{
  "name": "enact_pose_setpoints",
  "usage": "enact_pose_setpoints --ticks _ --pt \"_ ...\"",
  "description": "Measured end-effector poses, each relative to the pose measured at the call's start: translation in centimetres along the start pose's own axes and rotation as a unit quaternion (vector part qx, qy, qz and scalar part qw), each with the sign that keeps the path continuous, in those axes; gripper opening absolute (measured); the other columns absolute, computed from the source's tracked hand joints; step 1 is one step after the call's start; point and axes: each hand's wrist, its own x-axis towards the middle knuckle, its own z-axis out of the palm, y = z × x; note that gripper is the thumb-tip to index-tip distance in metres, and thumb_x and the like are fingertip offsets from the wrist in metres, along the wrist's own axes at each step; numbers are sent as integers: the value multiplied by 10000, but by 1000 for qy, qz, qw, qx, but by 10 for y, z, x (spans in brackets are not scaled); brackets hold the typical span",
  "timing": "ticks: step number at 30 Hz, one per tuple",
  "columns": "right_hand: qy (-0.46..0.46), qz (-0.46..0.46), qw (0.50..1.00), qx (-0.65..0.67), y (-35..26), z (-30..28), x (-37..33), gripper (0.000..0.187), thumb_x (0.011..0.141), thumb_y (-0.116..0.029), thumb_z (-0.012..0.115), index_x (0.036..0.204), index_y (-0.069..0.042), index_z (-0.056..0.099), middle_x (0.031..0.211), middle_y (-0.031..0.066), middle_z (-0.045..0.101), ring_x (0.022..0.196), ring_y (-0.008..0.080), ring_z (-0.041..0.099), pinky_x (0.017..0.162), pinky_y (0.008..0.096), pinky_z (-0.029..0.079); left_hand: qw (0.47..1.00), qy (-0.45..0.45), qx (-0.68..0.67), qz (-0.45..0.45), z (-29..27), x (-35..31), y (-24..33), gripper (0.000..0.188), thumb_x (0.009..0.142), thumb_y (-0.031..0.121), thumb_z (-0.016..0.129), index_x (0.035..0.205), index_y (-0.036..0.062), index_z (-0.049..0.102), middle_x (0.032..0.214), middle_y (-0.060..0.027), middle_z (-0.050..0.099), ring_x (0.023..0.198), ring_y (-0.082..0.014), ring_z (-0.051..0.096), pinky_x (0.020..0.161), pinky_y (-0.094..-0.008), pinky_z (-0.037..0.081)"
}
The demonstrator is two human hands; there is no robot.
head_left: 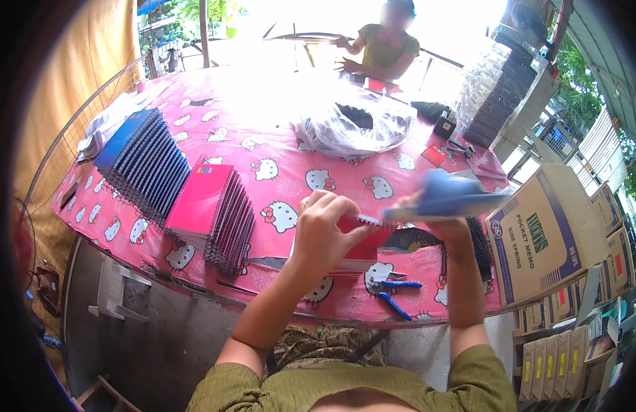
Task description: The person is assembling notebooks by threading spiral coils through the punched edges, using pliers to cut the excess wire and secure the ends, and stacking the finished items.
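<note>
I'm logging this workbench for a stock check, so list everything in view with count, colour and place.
table: one, pink cartoon-cat cloth, centre
blue notebooks: one fanned row, spiral-bound, table left
pink-red notebooks: one fanned row, beside the blue ones
plastic bag: one, clear, table far side
pliers: one pair, blue-handled, near table edge
cardboard box: one, brown, open, right
black coil stack: one, wrapped, far right
other person: one, olive top, across the table
red notebook: one, under the left hand
left hand: at the notebook's spiral
right hand: holds a blurred blue cover
</note>
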Motion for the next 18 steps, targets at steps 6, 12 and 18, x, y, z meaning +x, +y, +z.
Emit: enact_pose_setpoints --ticks 6,12,18 --pt "-12 21 940 -342 -28 4 16 298 657 -39 680 946 34 675 829 53 672 762 133 639 648 273 520 999 -13 -22 -38 -1 3 0 446 637 217 860 990 48 648 839 -89 640 848 -226 618 735 -353 497" --pt "102 121 986 -44 -22 35 30 308 647 -51 681 947 15 657 806 62 678 784 157 653 648 296 533 998 43 -18 -38 -8 -1 -11 507 667 86 833 1119 42 607 976 -95 630 944 -240 626 842 -373 511" --pt "46 105 961 -251 0 28 47 397 635 -18 677 1026 9 622 874 114 675 793 181 626 662 318 520 909 71 -331 -245 -6 -18 -29 404 767 -53 733 1148 -27 602 1013 -82 655 898 -125 637 752 -255 556"
